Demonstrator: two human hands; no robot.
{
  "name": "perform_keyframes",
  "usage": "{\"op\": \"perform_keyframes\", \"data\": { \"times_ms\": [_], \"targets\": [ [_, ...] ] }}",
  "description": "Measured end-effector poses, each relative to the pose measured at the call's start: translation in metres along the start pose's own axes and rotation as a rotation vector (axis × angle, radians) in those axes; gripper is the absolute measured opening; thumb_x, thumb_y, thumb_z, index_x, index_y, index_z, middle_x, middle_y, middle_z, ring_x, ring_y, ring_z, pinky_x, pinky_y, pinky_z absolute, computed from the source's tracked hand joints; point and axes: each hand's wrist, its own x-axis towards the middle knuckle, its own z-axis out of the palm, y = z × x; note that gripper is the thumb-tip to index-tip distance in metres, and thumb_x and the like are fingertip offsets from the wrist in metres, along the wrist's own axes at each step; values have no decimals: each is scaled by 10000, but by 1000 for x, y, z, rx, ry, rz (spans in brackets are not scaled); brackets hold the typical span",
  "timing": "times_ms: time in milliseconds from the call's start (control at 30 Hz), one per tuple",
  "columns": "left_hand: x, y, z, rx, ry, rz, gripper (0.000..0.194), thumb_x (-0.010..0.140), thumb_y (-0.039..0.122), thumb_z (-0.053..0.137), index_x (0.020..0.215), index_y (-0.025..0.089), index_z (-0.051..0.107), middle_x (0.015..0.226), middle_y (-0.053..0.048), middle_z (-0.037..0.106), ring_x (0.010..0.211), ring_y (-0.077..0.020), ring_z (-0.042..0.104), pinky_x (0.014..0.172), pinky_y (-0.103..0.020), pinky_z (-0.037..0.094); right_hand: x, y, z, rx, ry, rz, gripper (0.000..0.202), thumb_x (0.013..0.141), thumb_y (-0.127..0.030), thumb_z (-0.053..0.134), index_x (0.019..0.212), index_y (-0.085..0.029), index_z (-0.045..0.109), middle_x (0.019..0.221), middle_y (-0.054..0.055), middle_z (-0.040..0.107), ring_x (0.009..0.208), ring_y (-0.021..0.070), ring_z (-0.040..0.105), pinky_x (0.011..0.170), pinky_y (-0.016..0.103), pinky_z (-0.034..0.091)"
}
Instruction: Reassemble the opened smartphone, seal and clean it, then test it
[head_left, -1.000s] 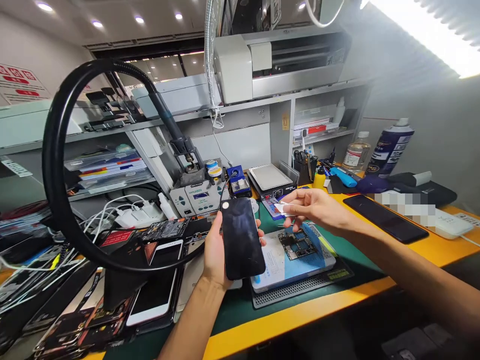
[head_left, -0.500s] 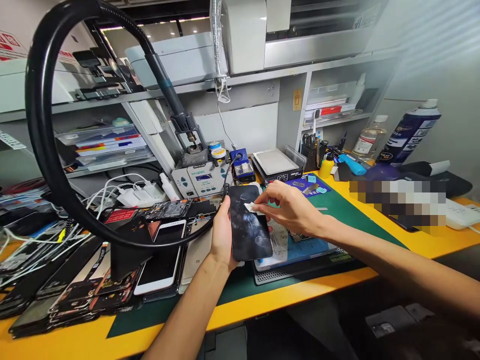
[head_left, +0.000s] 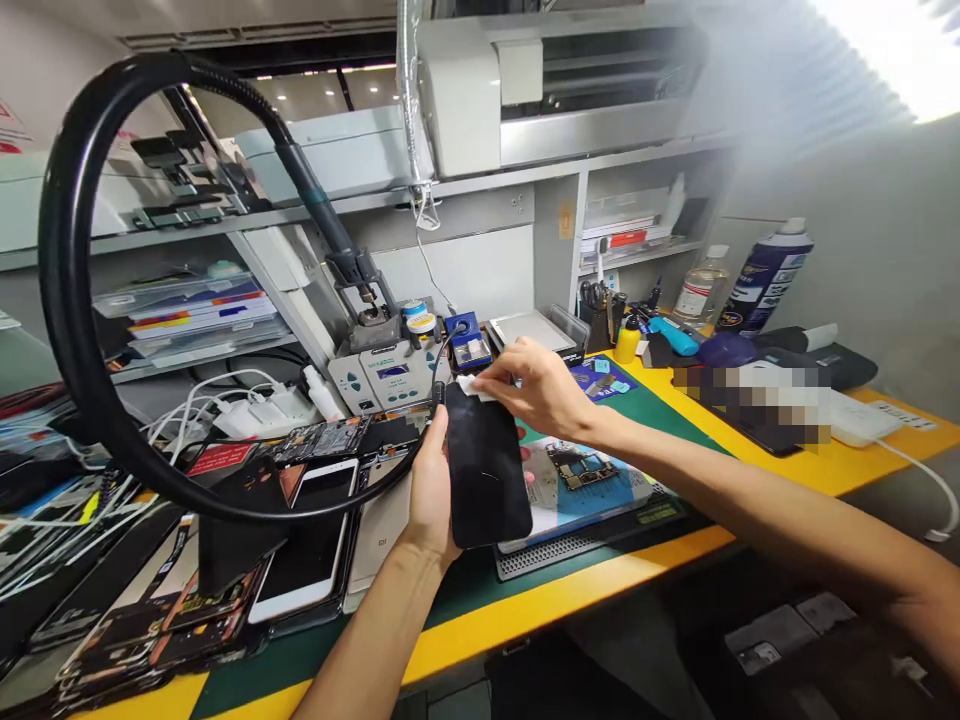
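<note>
Centrally, black phone clasped by its long edges in left hand, in front of the bench. At its upper end, white tissue pinched in right hand. Just beyond, to the right, circuit board on blue-and-white box. To the left, white-framed phone, face up. Farther back, control unit and, rightward, yellow bottle.
</note>
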Motion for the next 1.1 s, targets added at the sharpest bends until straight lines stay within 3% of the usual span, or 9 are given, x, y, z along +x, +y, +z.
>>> {"op": "perform_keyframes", "data": {
  "times_ms": [133,233,367,567,667,800,967,1100],
  "targets": [
    [-2,5,-3,62,34,15,606,985,550,415,1196,54,692,983,-194,781,693,-299,752,652,-432,627,1,23,-24,-105,74,200,260,958,-381,632,844,-163,716,817,49,665,760,166,532,715,308,408],
    [0,7,-2,94,95,38,525,987,497,444,1247,108,681,1046,-175,782,743,-304,765,666,-455,636,-22,49,-47,-164,-23,338,254,963,-376,626,877,-151,707,825,40,679,715,142,577,691,295,469],
    [-1,5,4,112,160,13,506,994,467,432,1264,119,681,1058,-172,781,757,-290,765,708,-471,637,-54,90,-82,-210,-145,512,282,977,-385,629,1130,-149,657,1088,55,684,902,187,676,791,367,584],
    [-2,2,9,184,189,-5,564,993,483,410,1251,50,664,1003,-233,775,723,-306,760,708,-488,628,-53,153,-134,-365,-5,814,357,982,-364,626,1279,-167,604,1267,100,636,1064,235,661,894,444,577],
    [0,1,10,198,181,-15,565,996,469,409,1276,40,647,1002,-241,771,718,-300,756,673,-452,625,-40,176,-136,-402,-2,909,369,974,-368,637,1278,-161,608,1275,96,633,1080,250,657,902,451,574],
    [2,1,9,172,182,-17,558,989,456,430,1252,21,660,958,-239,774,689,-294,750,689,-463,625,-29,195,-122,-423,-27,983,360,973,-376,637,1260,-159,621,1270,89,637,1083,258,656,906,449,573],
    [4,-1,5,159,213,-56,613,963,517,449,1328,60,633,989,-215,779,742,-334,757,723,-522,622,-27,211,-112,-446,-12,1022,360,974,-379,634,1263,-166,619,1275,87,635,1086,258,655,907,451,573],
    [4,-2,0,170,195,-20,631,952,541,473,1350,77,628,961,-207,782,711,-326,749,694,-499,620,-27,215,-110,-457,30,1013,343,979,-374,627,1257,-173,623,1274,88,637,1077,248,657,904,442,575]
  ]
}}
